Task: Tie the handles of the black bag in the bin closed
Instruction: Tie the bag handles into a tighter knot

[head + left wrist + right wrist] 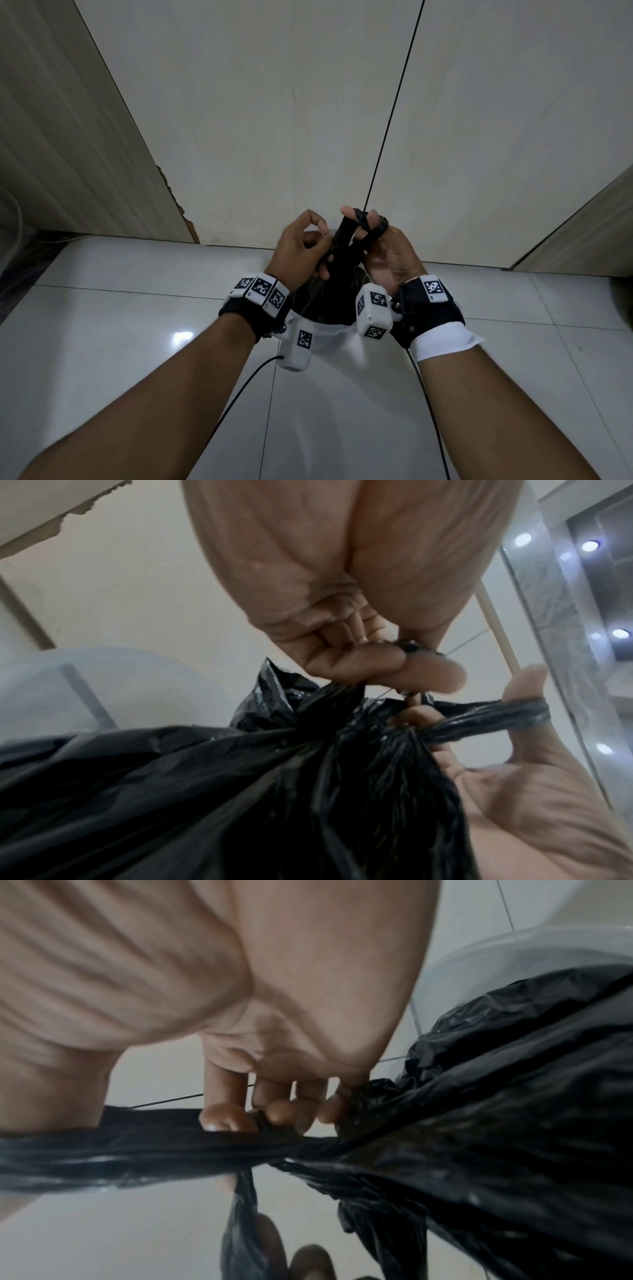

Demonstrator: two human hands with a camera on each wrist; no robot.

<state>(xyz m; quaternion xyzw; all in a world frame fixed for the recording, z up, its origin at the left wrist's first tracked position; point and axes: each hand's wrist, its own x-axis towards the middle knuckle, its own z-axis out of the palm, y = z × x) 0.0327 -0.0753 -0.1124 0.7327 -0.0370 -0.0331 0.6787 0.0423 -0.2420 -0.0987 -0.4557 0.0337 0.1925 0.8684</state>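
The black bag (320, 298) sits in a white bin (330, 334) on the floor, its two handles pulled up above the rim. My left hand (308, 243) grips one twisted handle (334, 251), lower fingers curled round it; thumb and forefinger are raised. My right hand (371, 236) has the other handle (375, 224) looped round its fingers. In the left wrist view the left fingers (356, 664) clench gathered plastic and the loop (493, 715) stretches over the right hand. In the right wrist view the right fingertips (274, 1112) pinch the handle strip (137, 1145) beside the bag (496, 1123).
The bin stands against a pale panelled wall (274, 120) on glossy white floor tiles (137, 325). A wood-grain panel (68, 137) is at the left with cables (20, 233) at its foot. Another panel (589, 233) juts in at the right.
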